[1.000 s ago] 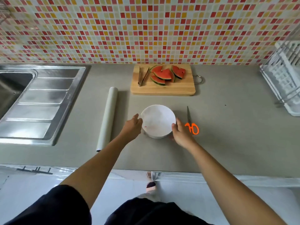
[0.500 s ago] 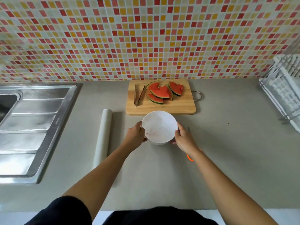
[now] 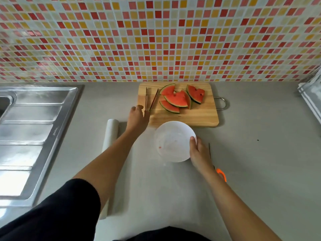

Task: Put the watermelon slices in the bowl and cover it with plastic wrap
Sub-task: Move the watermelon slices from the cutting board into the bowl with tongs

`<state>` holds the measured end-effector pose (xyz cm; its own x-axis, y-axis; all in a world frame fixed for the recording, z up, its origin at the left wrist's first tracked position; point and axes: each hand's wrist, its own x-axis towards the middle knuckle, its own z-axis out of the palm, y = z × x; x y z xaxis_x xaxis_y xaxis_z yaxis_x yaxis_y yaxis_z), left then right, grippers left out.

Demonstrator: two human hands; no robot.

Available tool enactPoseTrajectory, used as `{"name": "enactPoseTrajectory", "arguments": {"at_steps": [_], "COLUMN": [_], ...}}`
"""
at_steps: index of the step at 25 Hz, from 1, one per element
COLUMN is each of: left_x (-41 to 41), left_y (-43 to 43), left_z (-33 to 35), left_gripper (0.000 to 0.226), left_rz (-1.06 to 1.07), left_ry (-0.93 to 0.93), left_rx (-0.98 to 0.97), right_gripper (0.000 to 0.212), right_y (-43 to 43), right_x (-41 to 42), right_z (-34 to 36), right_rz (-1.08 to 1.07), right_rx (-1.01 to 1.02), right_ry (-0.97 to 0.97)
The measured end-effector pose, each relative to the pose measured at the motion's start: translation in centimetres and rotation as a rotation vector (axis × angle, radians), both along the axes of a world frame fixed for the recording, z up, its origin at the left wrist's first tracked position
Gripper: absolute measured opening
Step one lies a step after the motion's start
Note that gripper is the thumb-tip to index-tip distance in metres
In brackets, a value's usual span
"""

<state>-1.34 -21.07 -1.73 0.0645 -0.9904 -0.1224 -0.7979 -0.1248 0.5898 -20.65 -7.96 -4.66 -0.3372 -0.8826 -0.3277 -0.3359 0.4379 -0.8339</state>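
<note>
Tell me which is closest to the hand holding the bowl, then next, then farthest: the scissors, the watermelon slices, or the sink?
From the right hand, in the head view:
1. Scissors: right beside the hand, partly hidden under the wrist.
2. Watermelon slices: farther back, on the wooden cutting board by the wall.
3. Sink: far off on the left side of the counter.

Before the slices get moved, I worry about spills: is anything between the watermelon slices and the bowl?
Nothing visible. The watermelon slices lie on the cutting board, the bowl sits just in front; only bare board between.
</note>
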Motion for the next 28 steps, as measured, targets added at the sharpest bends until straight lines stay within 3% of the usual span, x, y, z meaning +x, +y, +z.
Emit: {"name": "enactPoseTrajectory", "arguments": {"at_steps": [6, 12, 17, 20, 23, 28], "left_x": [-2.4, -1.4, 2.5, 3.9, 4.1, 3.5], "left_y": [-6.0, -6.3, -5.4, -5.2, -6.4, -8.8], "left_z": [-1.6, -1.3, 0.5, 1.0, 1.6, 2.1], "left_gripper": [0.050, 0.036, 0.037, 0.045, 0.042, 0.038], "left_rz": [-0.148, 0.101, -0.094, -0.186, -0.132, -0.146], "left_ry": [-0.389, -0.082, 0.022, 0.117, 0.233, 0.314], "left_rx": [0.166, 0.141, 0.039, 0.187, 0.338, 0.396], "right_gripper": [0.029, 0.030, 0.034, 0.035, 0.036, 0.034], "right_y": [-0.8, -0.8, -0.9, -1.0, -1.0, -1.1], "right_x": [0.8, 0.5, 0.1, -0.1, -0.2, -0.2], "right_z": [-0.9, -0.9, -0.9, -0.8, -0.9, -1.0], "right_rz": [-0.122, -0.126, -0.078, -0.085, -0.084, -0.110], "right_rx": [-0.059, -0.067, -0.036, -0.026, -0.022, -0.022], "right_ry": [0.047, 0.021, 0.036, 0.044, 0.043, 0.045]}}
